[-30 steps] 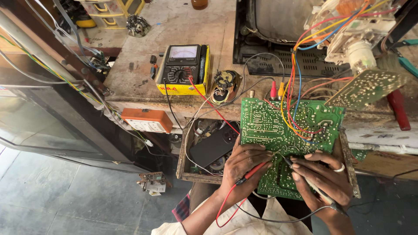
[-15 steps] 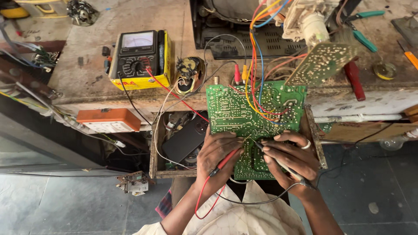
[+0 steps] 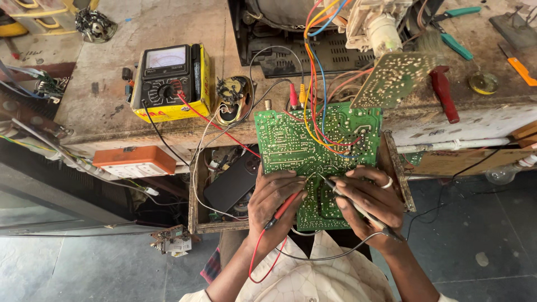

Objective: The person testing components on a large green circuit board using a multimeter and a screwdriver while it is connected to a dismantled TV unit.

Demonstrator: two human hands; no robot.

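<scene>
Green printed circuit board (image 3: 313,156) lies solder side up w/ its far end on the bench edge, L hand (image 3: 274,204) pinching red probe (image 3: 286,206), R hand (image 3: 369,204) gripping black probe (image 3: 349,200), tips on the tracks: mid-probing, I'd judge, so next needs steady tips plus a glance at the yellow analogue multimeter (image 3: 170,84).

A circuit board (image 3: 316,159) lies at centre frame, its far edge on the workbench (image 3: 168,120), its near part over an open drawer (image 3: 224,184) holding a phone (image 3: 232,182). Both hands rest on the board's near half: left hand (image 3: 274,204) with one probe (image 3: 285,207), right hand (image 3: 369,204) with another (image 3: 358,207). A multimeter (image 3: 170,81) sits on the bench at upper left; a smaller board (image 3: 391,78) stands upper right.
</scene>
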